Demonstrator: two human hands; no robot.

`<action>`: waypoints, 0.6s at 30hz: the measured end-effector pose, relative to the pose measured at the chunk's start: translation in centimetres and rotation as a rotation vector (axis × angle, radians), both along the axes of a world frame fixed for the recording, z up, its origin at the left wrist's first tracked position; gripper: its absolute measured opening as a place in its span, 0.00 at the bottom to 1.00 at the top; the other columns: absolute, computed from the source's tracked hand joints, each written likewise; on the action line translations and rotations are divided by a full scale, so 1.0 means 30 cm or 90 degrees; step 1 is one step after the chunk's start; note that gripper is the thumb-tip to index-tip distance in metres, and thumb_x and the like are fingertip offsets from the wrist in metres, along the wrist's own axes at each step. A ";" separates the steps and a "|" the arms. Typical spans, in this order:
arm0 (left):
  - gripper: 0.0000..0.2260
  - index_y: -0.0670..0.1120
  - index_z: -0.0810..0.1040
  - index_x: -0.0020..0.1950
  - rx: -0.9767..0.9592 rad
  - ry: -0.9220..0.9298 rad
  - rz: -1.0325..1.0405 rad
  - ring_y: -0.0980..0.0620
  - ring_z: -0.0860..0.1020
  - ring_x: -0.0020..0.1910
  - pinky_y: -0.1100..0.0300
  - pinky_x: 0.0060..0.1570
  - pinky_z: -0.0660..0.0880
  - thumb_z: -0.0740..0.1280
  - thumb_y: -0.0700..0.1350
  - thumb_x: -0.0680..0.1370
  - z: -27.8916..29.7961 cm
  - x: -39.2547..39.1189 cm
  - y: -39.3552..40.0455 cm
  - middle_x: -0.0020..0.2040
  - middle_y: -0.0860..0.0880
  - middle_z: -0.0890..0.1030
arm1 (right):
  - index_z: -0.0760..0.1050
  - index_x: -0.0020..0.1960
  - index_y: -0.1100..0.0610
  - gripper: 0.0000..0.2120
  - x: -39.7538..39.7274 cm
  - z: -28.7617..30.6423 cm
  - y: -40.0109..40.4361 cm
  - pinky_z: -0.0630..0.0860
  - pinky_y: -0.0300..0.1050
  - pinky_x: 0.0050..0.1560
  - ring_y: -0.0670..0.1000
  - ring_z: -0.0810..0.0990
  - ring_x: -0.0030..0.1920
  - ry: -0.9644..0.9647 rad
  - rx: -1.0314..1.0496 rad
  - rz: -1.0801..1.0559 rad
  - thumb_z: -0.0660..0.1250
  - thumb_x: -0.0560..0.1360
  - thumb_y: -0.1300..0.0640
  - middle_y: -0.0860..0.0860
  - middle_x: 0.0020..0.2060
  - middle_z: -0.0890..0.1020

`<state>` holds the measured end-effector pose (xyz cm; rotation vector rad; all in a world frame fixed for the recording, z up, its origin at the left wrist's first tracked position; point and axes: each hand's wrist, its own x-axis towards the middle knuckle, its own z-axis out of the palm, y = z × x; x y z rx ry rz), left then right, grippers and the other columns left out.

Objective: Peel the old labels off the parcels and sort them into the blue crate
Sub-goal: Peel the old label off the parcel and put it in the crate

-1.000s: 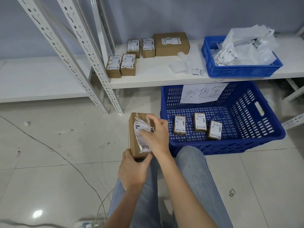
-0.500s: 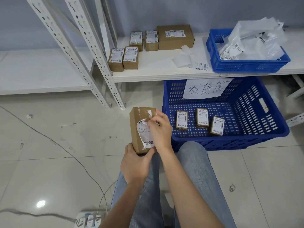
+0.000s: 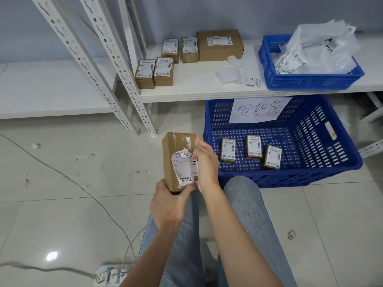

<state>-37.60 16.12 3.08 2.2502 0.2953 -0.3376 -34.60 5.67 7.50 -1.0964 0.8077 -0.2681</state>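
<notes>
- Hands first: your left hand (image 3: 167, 206) grips the bottom end of the brown parcel (image 3: 178, 160) and holds it up on end over your knees, so the label side faces you.
- Your right hand (image 3: 204, 162) is against the right side of the parcel. Its fingertips (image 3: 194, 152) pinch the torn top edge of the old label (image 3: 185, 169).
- That label is half loose. Its top is ripped and curled, and its lower part looks stuck down near your left thumb.
- You hold the parcel tight from below so it does not slide while the other hand pulls. That is my guess at why the two hands sit so close.
- Just past your right hand, on the floor, sits the big blue crate (image 3: 342, 162). Three small parcels (image 3: 253, 150) lie flat in it, labels up. It is close, so you can drop this one in without getting up.
- Up ahead of both hands, on the white shelf (image 3: 207, 92), more boxes (image 3: 154, 72) wait with labels on.
- Further right on that shelf a small blue basket (image 3: 310, 80) holds a heap of white paper scraps.
- Pull slowly, I think, since the paper has torn once and may tear again.
</notes>
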 end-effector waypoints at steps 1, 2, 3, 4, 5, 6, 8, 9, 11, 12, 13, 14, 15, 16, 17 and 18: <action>0.22 0.51 0.74 0.49 0.000 0.001 0.002 0.59 0.75 0.39 0.69 0.36 0.62 0.73 0.64 0.65 0.000 0.000 0.000 0.44 0.54 0.80 | 0.78 0.40 0.46 0.16 0.002 0.004 -0.001 0.74 0.33 0.35 0.37 0.80 0.36 -0.002 0.016 -0.003 0.62 0.74 0.67 0.43 0.63 0.78; 0.22 0.51 0.74 0.49 0.002 -0.002 0.003 0.59 0.75 0.39 0.69 0.37 0.62 0.73 0.64 0.66 -0.001 0.001 0.000 0.44 0.55 0.80 | 0.79 0.44 0.46 0.15 0.005 0.007 -0.004 0.75 0.35 0.35 0.41 0.81 0.39 -0.006 0.035 -0.003 0.62 0.74 0.66 0.44 0.62 0.78; 0.22 0.51 0.74 0.48 0.005 -0.008 0.003 0.58 0.76 0.40 0.68 0.37 0.63 0.73 0.65 0.66 -0.001 0.001 -0.001 0.44 0.55 0.80 | 0.80 0.49 0.47 0.13 0.009 0.008 -0.004 0.76 0.37 0.37 0.44 0.82 0.41 -0.009 0.058 -0.005 0.63 0.74 0.64 0.46 0.60 0.80; 0.23 0.51 0.74 0.48 0.011 -0.011 0.003 0.56 0.77 0.40 0.66 0.37 0.64 0.72 0.67 0.65 -0.001 0.001 -0.002 0.43 0.55 0.80 | 0.81 0.54 0.49 0.13 0.013 0.006 -0.004 0.77 0.39 0.40 0.47 0.82 0.45 -0.006 0.073 -0.008 0.64 0.74 0.61 0.48 0.59 0.81; 0.24 0.51 0.74 0.48 0.017 -0.014 0.002 0.55 0.77 0.40 0.64 0.37 0.64 0.71 0.68 0.65 -0.001 0.002 -0.003 0.43 0.55 0.80 | 0.80 0.56 0.50 0.12 0.018 0.003 -0.003 0.78 0.41 0.43 0.49 0.82 0.49 0.000 0.074 -0.006 0.65 0.74 0.59 0.49 0.59 0.80; 0.26 0.51 0.74 0.48 0.022 -0.014 0.003 0.55 0.77 0.40 0.62 0.37 0.65 0.70 0.69 0.64 -0.001 0.002 -0.005 0.42 0.55 0.80 | 0.80 0.55 0.50 0.11 0.023 -0.002 0.000 0.78 0.42 0.47 0.49 0.81 0.53 0.008 0.057 0.001 0.66 0.74 0.58 0.50 0.60 0.79; 0.26 0.51 0.73 0.48 0.026 -0.017 0.000 0.57 0.77 0.39 0.63 0.36 0.65 0.69 0.71 0.64 -0.003 0.001 -0.006 0.41 0.56 0.79 | 0.79 0.55 0.48 0.12 0.031 0.001 0.002 0.75 0.39 0.49 0.48 0.78 0.57 0.021 -0.005 0.044 0.68 0.73 0.58 0.49 0.64 0.75; 0.25 0.51 0.73 0.47 0.027 -0.018 0.000 0.57 0.77 0.39 0.65 0.36 0.65 0.70 0.70 0.65 -0.005 0.002 -0.006 0.41 0.56 0.79 | 0.76 0.60 0.46 0.17 0.038 0.003 -0.001 0.73 0.37 0.47 0.47 0.77 0.58 0.025 -0.032 0.082 0.68 0.73 0.59 0.48 0.64 0.73; 0.24 0.51 0.73 0.47 0.028 -0.016 0.005 0.57 0.77 0.39 0.66 0.35 0.65 0.71 0.68 0.66 -0.003 0.004 -0.005 0.41 0.56 0.80 | 0.65 0.73 0.41 0.30 0.057 0.009 -0.020 0.69 0.34 0.45 0.43 0.74 0.57 0.031 -0.058 0.139 0.69 0.74 0.57 0.46 0.64 0.69; 0.23 0.50 0.73 0.47 0.034 -0.017 0.003 0.56 0.77 0.39 0.65 0.36 0.66 0.72 0.67 0.67 -0.005 0.004 -0.003 0.40 0.56 0.79 | 0.62 0.74 0.41 0.33 0.063 0.016 -0.024 0.67 0.34 0.44 0.42 0.73 0.55 0.037 -0.070 0.139 0.70 0.73 0.57 0.46 0.63 0.67; 0.22 0.50 0.73 0.47 0.041 -0.019 -0.003 0.55 0.77 0.39 0.62 0.36 0.67 0.72 0.65 0.67 -0.007 0.004 -0.004 0.40 0.56 0.79 | 0.64 0.72 0.42 0.32 0.064 0.024 -0.016 0.66 0.34 0.43 0.42 0.72 0.54 0.047 -0.112 0.113 0.71 0.72 0.55 0.46 0.62 0.65; 0.20 0.50 0.72 0.46 0.049 -0.023 -0.010 0.53 0.77 0.39 0.60 0.38 0.68 0.72 0.63 0.68 -0.009 0.002 -0.006 0.40 0.55 0.79 | 0.68 0.68 0.45 0.28 0.062 0.031 0.000 0.66 0.36 0.43 0.45 0.72 0.54 0.065 -0.200 0.062 0.73 0.71 0.53 0.46 0.60 0.64; 0.17 0.49 0.70 0.44 0.057 -0.026 -0.014 0.52 0.77 0.38 0.57 0.39 0.70 0.72 0.60 0.70 -0.012 0.002 -0.008 0.40 0.53 0.78 | 0.70 0.61 0.49 0.24 0.056 0.032 0.025 0.67 0.39 0.46 0.47 0.72 0.55 0.092 -0.324 -0.004 0.74 0.68 0.50 0.46 0.58 0.64; 0.15 0.49 0.69 0.43 0.068 -0.024 -0.016 0.52 0.77 0.36 0.57 0.38 0.70 0.71 0.56 0.71 -0.015 0.004 -0.010 0.39 0.52 0.78 | 0.70 0.54 0.51 0.23 0.050 0.026 0.054 0.68 0.42 0.50 0.49 0.71 0.56 0.118 -0.435 -0.045 0.76 0.66 0.46 0.46 0.56 0.65; 0.13 0.48 0.68 0.42 0.084 -0.022 -0.025 0.53 0.75 0.34 0.58 0.35 0.69 0.69 0.53 0.73 -0.018 0.007 -0.010 0.39 0.51 0.77 | 0.68 0.50 0.51 0.25 0.046 0.019 0.084 0.68 0.45 0.56 0.50 0.70 0.58 0.147 -0.513 -0.041 0.76 0.63 0.41 0.46 0.57 0.66; 0.12 0.47 0.67 0.43 0.107 -0.022 -0.042 0.55 0.73 0.33 0.60 0.33 0.65 0.68 0.51 0.74 -0.021 0.008 -0.009 0.38 0.52 0.74 | 0.68 0.48 0.52 0.27 0.044 0.010 0.112 0.66 0.49 0.63 0.50 0.69 0.61 0.184 -0.551 -0.003 0.75 0.61 0.37 0.47 0.60 0.66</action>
